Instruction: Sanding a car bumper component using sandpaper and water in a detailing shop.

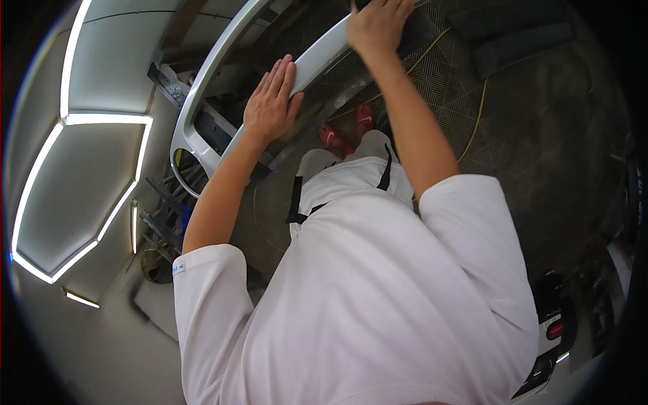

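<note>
A glossy white car bumper [322, 52] with large openings stretches diagonally across the upper part of the head view. It has a round hole at its lower left end. My left hand [270, 101] lies flat on its near edge, fingers stretched out and close together, thumb apart. Farther up along the same edge, my right hand [379, 27] is bent over the bumper at the frame's top. A small dark piece shows beside its fingers, cut off by the frame; its kind cannot be made out.
Metal stand parts [217, 127] show under the bumper. A yellow hose [480, 115] runs over the patterned floor mat to my right. Dark flat pieces [523, 48] lie at the upper right. Bright light strips [108, 119] line the left wall and ceiling.
</note>
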Motion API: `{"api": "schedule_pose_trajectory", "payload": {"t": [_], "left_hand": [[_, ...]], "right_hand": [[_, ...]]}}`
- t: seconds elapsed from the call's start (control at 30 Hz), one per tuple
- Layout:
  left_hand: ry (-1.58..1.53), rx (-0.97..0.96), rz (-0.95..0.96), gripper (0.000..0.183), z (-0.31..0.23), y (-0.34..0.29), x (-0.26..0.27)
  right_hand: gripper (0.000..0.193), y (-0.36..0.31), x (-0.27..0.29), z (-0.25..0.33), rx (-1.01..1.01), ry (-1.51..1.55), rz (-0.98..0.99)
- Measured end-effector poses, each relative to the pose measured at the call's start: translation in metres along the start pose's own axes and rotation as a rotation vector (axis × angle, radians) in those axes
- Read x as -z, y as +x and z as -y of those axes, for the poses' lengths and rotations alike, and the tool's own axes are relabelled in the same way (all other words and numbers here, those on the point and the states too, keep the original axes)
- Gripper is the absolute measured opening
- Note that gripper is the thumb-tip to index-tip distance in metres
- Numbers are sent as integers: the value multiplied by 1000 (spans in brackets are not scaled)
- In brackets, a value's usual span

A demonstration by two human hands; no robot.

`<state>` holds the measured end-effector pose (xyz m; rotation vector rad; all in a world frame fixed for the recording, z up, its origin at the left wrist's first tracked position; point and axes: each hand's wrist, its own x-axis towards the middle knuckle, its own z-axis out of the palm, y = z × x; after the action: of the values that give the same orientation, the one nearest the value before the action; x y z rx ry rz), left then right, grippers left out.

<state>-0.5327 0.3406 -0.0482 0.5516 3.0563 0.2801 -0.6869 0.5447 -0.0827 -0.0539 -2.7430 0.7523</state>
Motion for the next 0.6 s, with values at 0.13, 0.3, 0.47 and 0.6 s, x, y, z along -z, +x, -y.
{"api": "schedule_pose_trajectory", "payload": {"t": [0.13,0.3,0.47,0.6], "left_hand": [[-6,-9,0,65,-1,-4,-1],[-25,-64,-37,64,-4,9,-2],[-47,-58,-27,61,0,4,-4],[-12,-63,-42,62,5,-1,-2]], "right_hand": [[95,-107,-8,50,196,30,149],[77,38,-18,-40,-54,-247,-94],[100,-122,-37,63,99,139,-57],[90,-51,-16,42,-117,135,32]]}}
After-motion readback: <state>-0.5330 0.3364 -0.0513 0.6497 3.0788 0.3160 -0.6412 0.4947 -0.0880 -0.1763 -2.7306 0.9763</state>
